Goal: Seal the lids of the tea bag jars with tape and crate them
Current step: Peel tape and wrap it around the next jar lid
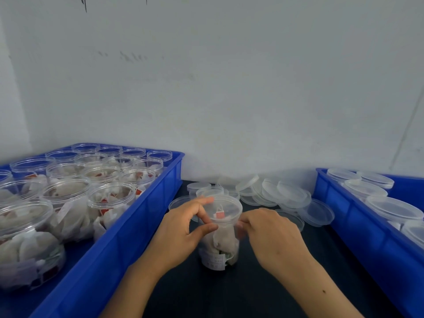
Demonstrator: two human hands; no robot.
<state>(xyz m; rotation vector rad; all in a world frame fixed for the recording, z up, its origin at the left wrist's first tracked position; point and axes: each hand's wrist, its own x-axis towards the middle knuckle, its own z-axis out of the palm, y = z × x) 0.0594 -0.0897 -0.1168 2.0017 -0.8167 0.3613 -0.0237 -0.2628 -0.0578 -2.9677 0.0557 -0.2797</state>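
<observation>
Head cam: both hands, left hand (pixel 181 228) and right hand (pixel 266 230), grip the lidded jar (pixel 220 232) on the dark table (pixel 229 294). Left of the jar, a blue crate (pixel 128 226) of lidless jars; right, a few capped ones (pixel 390 207). No tape visible, so plenty's left, probably.

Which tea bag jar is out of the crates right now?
The lidded jar on the dark table between both blue crates, held by both hands; all others sit inside crates.

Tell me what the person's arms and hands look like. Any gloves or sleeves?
No gloves and no sleeves in view. The left hand and right hand are bare, and so are both forearms. No rings, watch or bracelets show. The right forearm has one small dark mole.
</observation>
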